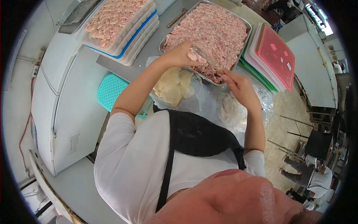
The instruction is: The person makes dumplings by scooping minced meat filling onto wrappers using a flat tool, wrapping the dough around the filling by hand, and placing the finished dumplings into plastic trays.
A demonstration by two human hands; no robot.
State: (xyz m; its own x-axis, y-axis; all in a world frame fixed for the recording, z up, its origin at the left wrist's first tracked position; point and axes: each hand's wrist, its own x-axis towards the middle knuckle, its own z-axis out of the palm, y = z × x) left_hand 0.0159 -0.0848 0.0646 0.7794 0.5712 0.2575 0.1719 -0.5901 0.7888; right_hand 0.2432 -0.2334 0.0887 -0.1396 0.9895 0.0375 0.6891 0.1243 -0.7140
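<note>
A metal tray [249,35] is filled with pinkish ground meat [209,26]. My left hand [181,55] is curled at its near edge, around what looks like a pale wrapper with meat [197,57]; the fingers partly hide it. My right hand [241,87] is closed at the tray's near corner, pinching the end of a thin, flat, spatula-like tool [212,62] that reaches toward my left hand. Pale round dough wrappers [173,86] lie in an overlapping pile on plastic, just below my left hand.
Stacked containers [140,41] with portioned meat on top stand at the left. Red, white and green lids [276,52] are piled right of the tray. A wooden-handled tool [176,18] lies behind. A turquoise basket [111,89] and clear plastic bags [233,108] are nearby. A person [317,179] is farther right.
</note>
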